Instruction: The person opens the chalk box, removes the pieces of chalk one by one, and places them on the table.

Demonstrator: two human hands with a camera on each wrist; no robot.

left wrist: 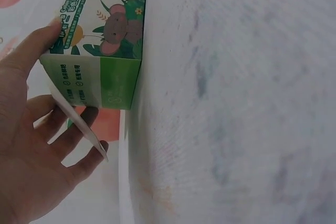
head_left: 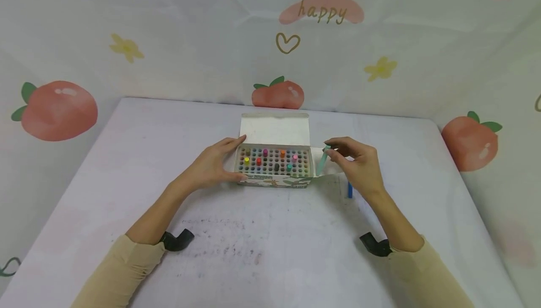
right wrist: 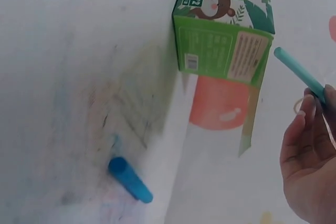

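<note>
An open box of coloured chalk (head_left: 274,182) stands on the table, its lid (head_left: 274,129) folded back. Several chalk sticks of different colours stand upright in its grid of holes. My left hand (head_left: 211,165) grips the box's left end, the thumb on the printed front and the fingers toward the back. In the left wrist view those fingers lie partly behind a side flap (left wrist: 79,121). Between thumb and fingertips, my right hand (head_left: 359,165) pinches a light teal chalk stick (right wrist: 299,71), held tilted in the air just beyond the box's right end.
A blue chalk stick (head_left: 350,190) lies on the table (head_left: 274,270) close to the right hand and is partly hidden by it in the head view. Dark chalk smudges mark the tabletop. A fruit-printed cloth (head_left: 203,40) hangs behind the table's back edge.
</note>
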